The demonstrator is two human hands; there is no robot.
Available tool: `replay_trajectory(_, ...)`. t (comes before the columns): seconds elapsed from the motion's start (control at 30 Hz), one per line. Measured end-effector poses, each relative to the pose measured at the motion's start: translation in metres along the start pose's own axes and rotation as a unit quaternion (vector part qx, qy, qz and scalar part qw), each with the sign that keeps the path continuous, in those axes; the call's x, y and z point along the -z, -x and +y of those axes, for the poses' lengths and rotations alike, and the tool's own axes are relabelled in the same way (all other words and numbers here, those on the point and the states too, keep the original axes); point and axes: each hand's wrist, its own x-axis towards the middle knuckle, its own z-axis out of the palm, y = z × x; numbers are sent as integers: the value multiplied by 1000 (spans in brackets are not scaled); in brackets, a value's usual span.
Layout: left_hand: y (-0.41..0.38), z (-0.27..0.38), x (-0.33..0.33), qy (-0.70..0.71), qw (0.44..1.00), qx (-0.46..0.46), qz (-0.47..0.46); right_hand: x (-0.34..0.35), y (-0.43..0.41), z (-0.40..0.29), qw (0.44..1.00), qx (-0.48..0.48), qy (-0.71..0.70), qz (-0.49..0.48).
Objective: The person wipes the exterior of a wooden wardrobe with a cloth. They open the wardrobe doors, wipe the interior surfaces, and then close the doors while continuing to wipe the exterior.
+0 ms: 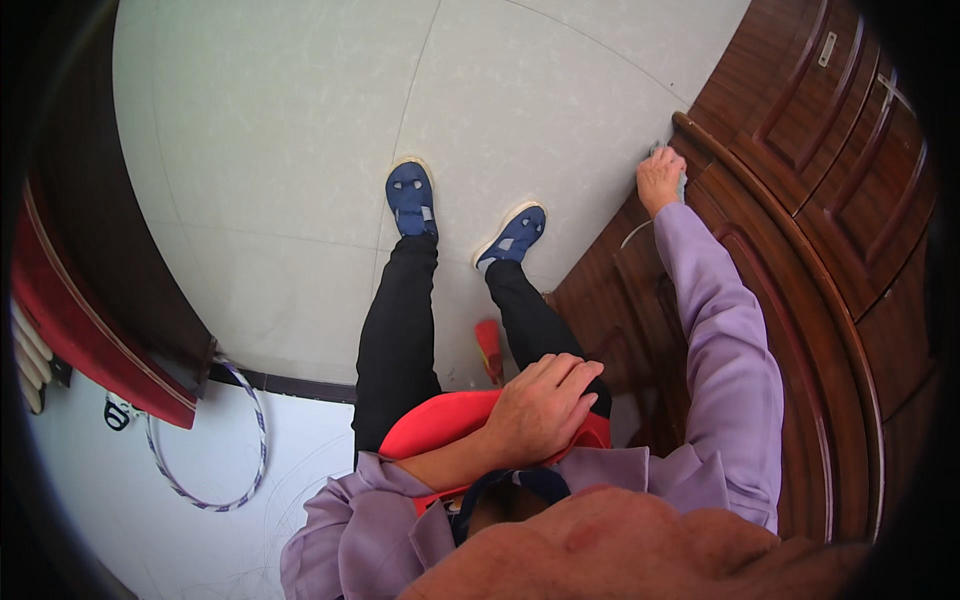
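Observation:
My right hand [660, 177] reaches out to the right and is closed around a pale grey-green cloth [682, 186]. It presses the cloth to the edge of a dark, reddish-brown wooden cabinet [757, 232]. Most of the cloth is hidden under my fingers. Nothing shows in my left hand [541, 409], which lies across my front over a bright red garment [442, 424], its thumb and fingers slightly apart.
My blue shoes [411, 196] stand on pale floor tiles [285, 150]. A red tool handle [488, 349] shows beside my leg. To the left are dark wooden furniture [90, 187], a red panel [90, 322] and a striped hoop [264, 435] on a white floor [300, 457].

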Motion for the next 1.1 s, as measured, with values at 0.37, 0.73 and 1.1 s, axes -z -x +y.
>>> replay_trajectory(0.37,25,-15,-21,6,999,32,-5,-40,0,-43,995,-50,33,-78)
replay_trajectory(0.73,79,-110,-76,-54,994,24,89,-83,152,-203,983,54,-40,-168)
replay_trajectory(1.1,142,-142,-106,-80,995,-1,60,-36,143,-200,995,-58,-57,49)
